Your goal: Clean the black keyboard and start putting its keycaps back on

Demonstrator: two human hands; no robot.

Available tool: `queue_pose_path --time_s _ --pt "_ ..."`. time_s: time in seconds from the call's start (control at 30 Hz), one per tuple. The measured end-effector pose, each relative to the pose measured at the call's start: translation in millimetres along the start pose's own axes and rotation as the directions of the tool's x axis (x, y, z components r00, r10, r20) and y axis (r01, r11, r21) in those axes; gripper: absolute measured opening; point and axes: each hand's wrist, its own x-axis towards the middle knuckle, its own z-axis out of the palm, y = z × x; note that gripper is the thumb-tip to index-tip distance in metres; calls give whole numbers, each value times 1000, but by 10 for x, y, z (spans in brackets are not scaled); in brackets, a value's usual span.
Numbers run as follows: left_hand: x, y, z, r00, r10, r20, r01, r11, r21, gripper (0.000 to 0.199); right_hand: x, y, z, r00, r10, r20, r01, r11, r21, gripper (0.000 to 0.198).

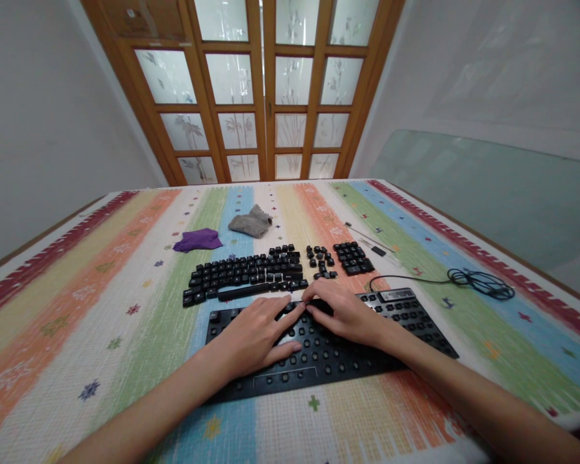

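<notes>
A black keyboard [290, 377] lies in front of me, most of its keycaps off and the small switch stems showing. My left hand [258, 332] rests flat over its left half, thumb apart and fingers stretched toward the top row. My right hand [341, 310] bends over the top row near the middle. Its thumb and index tips come together around what looks like a small black keycap, mostly hidden by the fingers. The left fingertip touches the same spot. Behind the keyboard, loose black keycaps [244, 274] lie grouped in rows, with a long space bar [241, 292] in front.
A purple cloth [198, 240] and a grey cloth [251, 221] lie farther back. To the right are a thin stick-like brush [367, 236], a small black piece [379, 251] and the coiled cable [481, 283]. A striped tablecloth [140, 348] covers the table.
</notes>
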Motion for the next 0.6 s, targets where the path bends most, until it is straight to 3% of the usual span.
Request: queue_pose_path --time_s 0.3,0.5,0.6 --pt "8 1 -18 1000 -9 0 9 1000 -16 59 -32 -14 135 993 -120 -18 111 960 -256 18" --pt "15 5 -10 1000 -3 -8 3 1000 0 61 -14 -7 116 994 -86 -64 71 976 -205 15" --pt "18 18 -8 1000 -9 -2 9 1000 20 60 -26 -29 142 988 -147 -43 122 929 -350 21"
